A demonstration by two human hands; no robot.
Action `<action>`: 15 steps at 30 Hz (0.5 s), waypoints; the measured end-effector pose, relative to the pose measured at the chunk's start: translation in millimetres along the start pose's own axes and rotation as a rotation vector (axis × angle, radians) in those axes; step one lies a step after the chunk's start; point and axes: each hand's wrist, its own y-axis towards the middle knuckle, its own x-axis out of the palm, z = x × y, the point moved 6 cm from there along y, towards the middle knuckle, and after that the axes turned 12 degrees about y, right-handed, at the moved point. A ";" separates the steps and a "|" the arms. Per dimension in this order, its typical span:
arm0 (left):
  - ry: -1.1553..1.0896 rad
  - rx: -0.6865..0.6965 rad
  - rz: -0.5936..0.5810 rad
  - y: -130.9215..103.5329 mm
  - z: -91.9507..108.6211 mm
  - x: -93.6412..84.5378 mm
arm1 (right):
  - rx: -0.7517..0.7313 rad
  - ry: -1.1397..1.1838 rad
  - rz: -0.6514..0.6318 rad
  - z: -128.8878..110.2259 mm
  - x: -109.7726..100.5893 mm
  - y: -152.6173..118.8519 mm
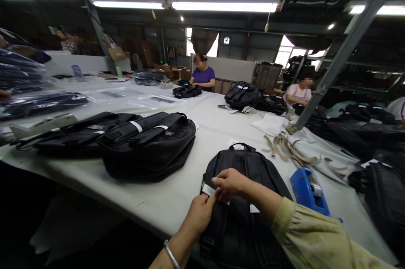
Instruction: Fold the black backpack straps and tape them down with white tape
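Observation:
A black backpack (243, 235) lies on the table in front of me, its straps facing up and its top handle pointing away. My left hand (202, 210) and my right hand (229, 182) meet over its left shoulder strap. Between their fingertips is a white paper strip (209, 190), and both hands are closed on it. Part of the strip and the strap is hidden behind my fingers. A second white band (254, 208) shows on the right strap, near my right forearm.
A blue tape dispenser (308, 191) stands right of the backpack. More black backpacks (152, 146) lie to the left on the white table (177, 201). Curled beige strips (291, 150) lie at the right. A slanted metal post (344, 45) rises there. Two co-workers (202, 74) are across the table.

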 end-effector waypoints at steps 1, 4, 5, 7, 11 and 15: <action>0.003 -0.008 0.013 1.2 -0.9 0.7 | -0.006 -0.022 -0.013 -0.5 -0.6 -0.9; 0.037 -0.042 0.058 4.5 -4.9 0.1 | -0.237 -0.306 0.032 -19.3 -4.5 -6.3; 0.055 -0.046 0.079 5.4 -5.5 -1.5 | -0.372 -0.450 0.051 -30.5 -2.8 -10.1; 0.098 -0.039 0.108 6.9 -4.8 -5.2 | -0.633 -0.728 0.042 -51.6 8.3 -18.8; 0.164 -0.069 0.108 9.0 -5.4 -9.5 | -0.900 -1.161 -0.150 -67.8 43.9 -23.3; 0.094 -0.043 0.089 10.3 -8.0 -7.6 | -0.820 -1.505 -0.243 -60.3 60.7 -7.0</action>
